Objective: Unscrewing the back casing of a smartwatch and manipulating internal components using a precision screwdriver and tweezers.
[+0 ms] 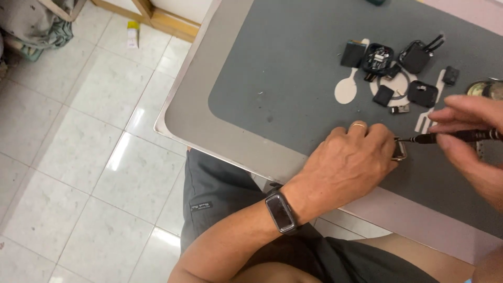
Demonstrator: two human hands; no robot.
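As seen from the head camera, the left hand [350,163] lies knuckles-up on the grey mat [293,78] that covers the bench [191,112], its fingers curled down and closed on a small metal-framed part [400,150] at the near right of the mat. A gold ring [359,124] sits on one finger, and a black wristband [282,212] circles the wrist. The right hand [469,144] comes in from the right edge, fingers pinched together on a slim black screwdriver [456,136] held nearly level; its tip touches the metal-framed part just beside the left fingertips. Farther off on the mat, well apart from both hands, lies a cluster of small black parts [398,68], some opened, with white paper cut-outs [347,90] beneath and beside them. A round metal object [484,88] shows at the far right edge, partly cut off. Left of the bench is a pale tiled floor [78,152], with a small white and yellow packet [133,33] lying on it at the far end.
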